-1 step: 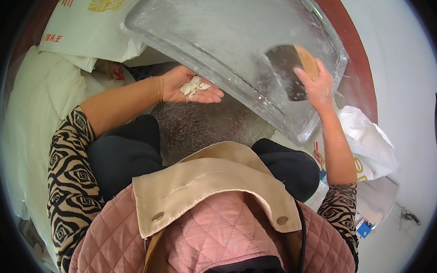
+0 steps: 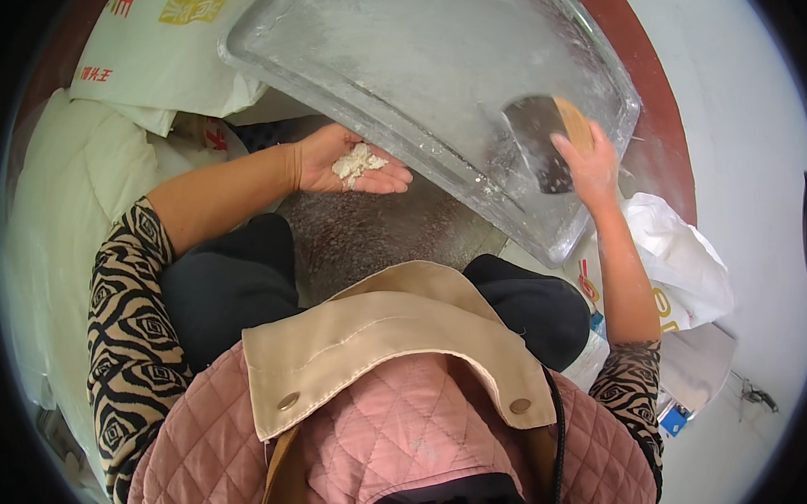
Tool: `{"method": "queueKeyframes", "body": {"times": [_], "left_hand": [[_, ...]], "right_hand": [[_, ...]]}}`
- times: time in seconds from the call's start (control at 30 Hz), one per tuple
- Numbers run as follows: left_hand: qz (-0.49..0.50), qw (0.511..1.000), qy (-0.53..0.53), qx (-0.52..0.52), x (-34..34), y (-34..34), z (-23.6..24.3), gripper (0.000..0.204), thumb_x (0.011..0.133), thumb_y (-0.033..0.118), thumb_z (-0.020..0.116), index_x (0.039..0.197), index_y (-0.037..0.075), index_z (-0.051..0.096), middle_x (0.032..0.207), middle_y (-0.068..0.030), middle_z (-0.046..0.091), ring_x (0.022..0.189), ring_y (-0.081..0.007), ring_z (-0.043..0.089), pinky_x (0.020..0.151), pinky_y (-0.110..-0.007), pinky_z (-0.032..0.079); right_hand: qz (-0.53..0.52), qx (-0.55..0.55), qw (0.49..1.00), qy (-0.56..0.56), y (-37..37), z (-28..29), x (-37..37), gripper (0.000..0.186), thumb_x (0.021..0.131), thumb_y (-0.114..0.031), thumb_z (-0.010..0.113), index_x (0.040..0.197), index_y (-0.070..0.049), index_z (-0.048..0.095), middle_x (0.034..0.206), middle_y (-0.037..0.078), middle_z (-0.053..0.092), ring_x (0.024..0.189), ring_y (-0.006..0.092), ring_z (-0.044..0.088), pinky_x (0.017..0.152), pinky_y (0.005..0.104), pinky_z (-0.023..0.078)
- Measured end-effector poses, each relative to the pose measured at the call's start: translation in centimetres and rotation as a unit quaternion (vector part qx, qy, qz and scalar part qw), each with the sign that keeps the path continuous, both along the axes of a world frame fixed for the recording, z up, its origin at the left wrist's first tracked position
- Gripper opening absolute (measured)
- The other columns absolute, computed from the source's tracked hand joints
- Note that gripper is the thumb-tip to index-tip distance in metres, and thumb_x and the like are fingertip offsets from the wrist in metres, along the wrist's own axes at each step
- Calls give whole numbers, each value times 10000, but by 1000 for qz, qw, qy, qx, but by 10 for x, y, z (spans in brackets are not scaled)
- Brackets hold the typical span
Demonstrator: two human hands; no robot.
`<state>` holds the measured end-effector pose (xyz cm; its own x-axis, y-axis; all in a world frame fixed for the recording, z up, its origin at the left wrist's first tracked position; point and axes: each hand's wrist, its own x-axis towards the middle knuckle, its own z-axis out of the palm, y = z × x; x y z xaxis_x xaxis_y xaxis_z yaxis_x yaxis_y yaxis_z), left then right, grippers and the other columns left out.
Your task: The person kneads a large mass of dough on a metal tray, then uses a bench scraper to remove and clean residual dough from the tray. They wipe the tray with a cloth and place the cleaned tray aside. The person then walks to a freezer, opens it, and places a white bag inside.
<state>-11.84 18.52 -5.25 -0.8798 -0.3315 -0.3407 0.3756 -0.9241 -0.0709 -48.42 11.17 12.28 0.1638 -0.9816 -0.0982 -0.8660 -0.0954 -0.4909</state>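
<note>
My left hand (image 2: 325, 161) is palm up beside the near edge of a large grey tray (image 2: 388, 66), its fingers stretched out. It holds a small heap of pale, dough-like scraps (image 2: 359, 165) in the palm. Over the right part of the tray, my right hand (image 2: 594, 165) is closed round the wooden handle of a bench scraper (image 2: 538, 145). The scraper's wide dark blade is turned to the left and slightly blurred. Whether its edge touches the tray I cannot tell. White crumbs and floury smears lie along the tray's near rim and on its surface.
White printed sacks (image 2: 161, 56) stand at the upper left, with a pale, full bag (image 2: 81, 192) below them. A crumpled white sack (image 2: 675, 251) lies right of my right forearm. The tray rests over a red-brown round surface (image 2: 671, 145). My knees are under its near edge.
My right hand and the bench scraper have shifted slightly to the right and toward me over the tray. The left hand with its scraps is nearly where it was.
</note>
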Motion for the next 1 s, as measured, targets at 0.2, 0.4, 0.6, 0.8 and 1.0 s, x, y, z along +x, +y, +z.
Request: {"method": "queueKeyframes", "body": {"times": [0.2, 0.4, 0.6, 0.8, 1.0], "left_hand": [[8, 1000, 25, 11, -16, 1, 5, 692, 1080, 438, 377, 1407, -167, 451, 1323, -401, 561, 1176, -497, 636, 999, -507, 584], [25, 999, 36, 15, -19, 2, 7, 698, 1085, 462, 373, 1441, -135, 436, 1329, -408, 549, 1188, -512, 622, 1002, -524, 579], [37, 999, 17, 19, -16, 4, 10, 699, 1088, 480, 364, 1450, -114, 436, 1325, -409, 546, 1191, -511, 620, 992, -525, 587], [35, 999, 28, 22, -17, 4, 10, 711, 1084, 495, 376, 1467, -103, 412, 1347, -415, 522, 1203, -518, 608, 997, -531, 583], [-6, 999, 43, 19, -19, 8, 12, 688, 1092, 465, 381, 1475, -106, 390, 1377, -425, 490, 1227, -522, 591, 1052, -529, 546]], "right_hand": [[-53, 8, 998, 32, 37, -42, -60, 505, 847, -339, 818, 1186, 1, 663, 1042, 173, 729, 941, 305, 694, 860, 381, 526], [35, 66, 997, -22, 27, -35, 0, 528, 826, -406, 832, 1168, -38, 667, 954, 177, 723, 862, 325, 698, 782, 393, 536], [88, 125, 987, -57, 26, -47, 46, 525, 804, -414, 843, 1090, -8, 675, 887, 162, 712, 760, 250, 640, 730, 374, 518], [89, 182, 975, -94, 14, -36, 78, 461, 820, -316, 849, 1105, 10, 687, 924, 98, 728, 809, 156, 635, 768, 336, 524], [86, 163, 955, -234, 25, -17, 125, 383, 825, -220, 847, 1093, -8, 674, 883, 95, 720, 803, 172, 668, 749, 308, 541]]}}
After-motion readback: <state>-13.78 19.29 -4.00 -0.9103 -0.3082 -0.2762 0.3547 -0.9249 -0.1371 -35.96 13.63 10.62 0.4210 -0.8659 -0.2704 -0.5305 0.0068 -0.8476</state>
